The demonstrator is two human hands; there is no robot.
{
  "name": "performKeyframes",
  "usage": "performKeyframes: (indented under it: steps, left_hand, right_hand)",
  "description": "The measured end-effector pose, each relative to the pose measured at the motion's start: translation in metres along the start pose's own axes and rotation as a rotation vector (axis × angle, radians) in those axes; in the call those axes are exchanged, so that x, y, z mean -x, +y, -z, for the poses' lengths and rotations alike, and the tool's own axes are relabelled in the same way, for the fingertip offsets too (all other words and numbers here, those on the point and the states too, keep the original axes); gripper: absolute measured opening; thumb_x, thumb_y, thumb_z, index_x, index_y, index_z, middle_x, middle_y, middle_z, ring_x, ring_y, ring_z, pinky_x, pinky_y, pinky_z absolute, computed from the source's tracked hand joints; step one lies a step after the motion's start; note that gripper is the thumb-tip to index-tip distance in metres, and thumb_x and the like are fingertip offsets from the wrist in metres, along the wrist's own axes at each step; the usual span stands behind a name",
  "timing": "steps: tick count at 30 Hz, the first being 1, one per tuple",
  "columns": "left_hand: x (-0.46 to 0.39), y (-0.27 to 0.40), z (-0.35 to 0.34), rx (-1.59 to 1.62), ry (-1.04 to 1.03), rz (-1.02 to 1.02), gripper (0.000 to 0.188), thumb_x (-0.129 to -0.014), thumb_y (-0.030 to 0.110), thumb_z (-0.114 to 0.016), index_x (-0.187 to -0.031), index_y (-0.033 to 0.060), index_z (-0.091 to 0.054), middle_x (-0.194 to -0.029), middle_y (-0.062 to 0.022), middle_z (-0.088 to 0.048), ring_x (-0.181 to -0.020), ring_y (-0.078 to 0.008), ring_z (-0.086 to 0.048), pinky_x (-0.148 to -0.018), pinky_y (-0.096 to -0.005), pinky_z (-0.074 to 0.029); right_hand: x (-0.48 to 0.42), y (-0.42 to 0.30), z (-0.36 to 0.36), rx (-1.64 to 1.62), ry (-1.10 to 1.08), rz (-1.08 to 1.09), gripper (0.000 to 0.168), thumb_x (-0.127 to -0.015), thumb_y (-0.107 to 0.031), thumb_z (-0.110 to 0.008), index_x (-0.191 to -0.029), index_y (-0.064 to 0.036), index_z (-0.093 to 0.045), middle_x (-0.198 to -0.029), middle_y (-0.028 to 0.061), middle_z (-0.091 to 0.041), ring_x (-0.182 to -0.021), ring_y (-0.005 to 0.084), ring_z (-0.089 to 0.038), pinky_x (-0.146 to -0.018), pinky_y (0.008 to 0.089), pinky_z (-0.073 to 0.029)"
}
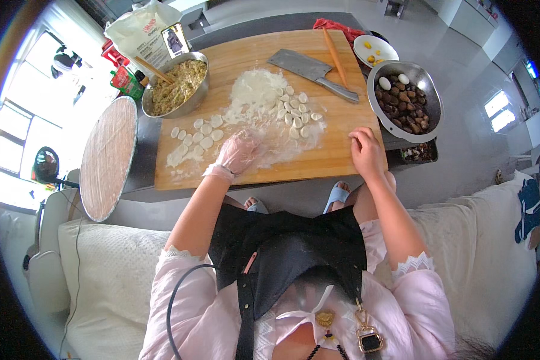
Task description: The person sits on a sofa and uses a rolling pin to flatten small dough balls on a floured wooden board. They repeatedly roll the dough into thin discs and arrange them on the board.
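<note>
My left hand (240,150), in a clear plastic glove, is palm down on the floured wooden board (324,155). Its fingers point to the right, and whatever is under them is hidden. Several flattened dough rounds (205,129) lie just beyond and left of it. To its right, past a smear of flour, is a cluster of small dough pieces (294,110). A mound of loose flour (256,90) spreads farther back. My bare right hand (366,150) rests at the board's right edge with fingers curled in and nothing visible in it.
A cleaver (301,65) and a wooden rolling pin (335,56) lie at the back right. A steel bowl of filling (177,87) with chopsticks stands back left, by a round tray (108,157). Right of the board are a basin of brown lumps and eggs (405,101) and a white plate (378,45).
</note>
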State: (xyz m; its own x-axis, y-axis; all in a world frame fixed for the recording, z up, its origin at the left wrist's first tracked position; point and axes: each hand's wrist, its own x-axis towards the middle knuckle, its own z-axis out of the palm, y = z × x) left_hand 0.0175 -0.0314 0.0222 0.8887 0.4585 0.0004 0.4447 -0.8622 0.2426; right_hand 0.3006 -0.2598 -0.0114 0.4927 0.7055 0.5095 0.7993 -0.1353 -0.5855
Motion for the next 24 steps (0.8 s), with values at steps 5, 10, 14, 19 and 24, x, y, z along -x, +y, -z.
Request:
performKeyframes:
  steps: [5, 10, 14, 19, 24]
  left_hand:
    - [-0.023, 0.030, 0.002, -0.226, 0.291, 0.013, 0.049, -0.095, 0.039, -0.054, -0.137, 0.0127, -0.054, -0.143, -0.0188, -0.048, -0.134, -0.0415, -0.040, -0.109, -0.0539, -0.033]
    - [-0.044, 0.032, -0.030, -0.229, 0.352, 0.080, 0.057, -0.097, 0.042, -0.048, -0.147, 0.0152, -0.043, -0.150, -0.0204, -0.041, -0.140, -0.0448, -0.032, -0.113, -0.0575, -0.026]
    - [-0.046, 0.037, -0.030, -0.186, 0.252, 0.110, 0.061, -0.096, 0.045, -0.049, -0.149, 0.0163, -0.040, -0.153, -0.0205, -0.037, -0.143, -0.0444, -0.029, -0.114, -0.0591, -0.024]
    - [-0.050, 0.045, -0.016, -0.169, 0.172, 0.121, 0.066, -0.095, 0.049, -0.050, -0.151, 0.0172, -0.038, -0.157, -0.0202, -0.032, -0.146, -0.0422, -0.025, -0.115, -0.0602, -0.021]
    - [-0.043, -0.022, -0.032, -0.516, 0.341, 0.066, 0.066, -0.092, 0.048, -0.055, -0.149, 0.0162, -0.041, -0.155, -0.0183, -0.035, -0.145, -0.0402, -0.027, -0.114, -0.0609, -0.021]
  right_hand:
    - [-0.001, 0.000, 0.001, 0.038, -0.028, -0.017, 0.011, -0.086, -0.003, -0.063, -0.096, -0.005, -0.066, -0.107, 0.0114, -0.065, -0.097, 0.0339, -0.064, -0.083, 0.0424, -0.052]
    - [0.003, -0.005, 0.002, 0.055, -0.025, -0.013, 0.011, -0.087, -0.005, -0.063, -0.097, -0.007, -0.066, -0.107, 0.0094, -0.064, -0.097, 0.0329, -0.064, -0.082, 0.0423, -0.052]
    - [0.004, -0.008, 0.004, 0.088, -0.046, -0.049, 0.011, -0.086, -0.006, -0.064, -0.096, -0.008, -0.066, -0.106, 0.0073, -0.064, -0.094, 0.0320, -0.064, -0.082, 0.0415, -0.052]
    - [0.002, -0.007, 0.008, 0.083, -0.011, -0.020, 0.011, -0.086, -0.006, -0.064, -0.096, -0.009, -0.066, -0.104, 0.0076, -0.065, -0.091, 0.0323, -0.065, -0.078, 0.0420, -0.052]
    - [-0.002, -0.007, -0.001, 0.054, 0.009, 0.005, 0.008, -0.086, -0.004, -0.063, -0.093, -0.006, -0.066, -0.101, 0.0088, -0.065, -0.089, 0.0333, -0.065, -0.077, 0.0429, -0.052]
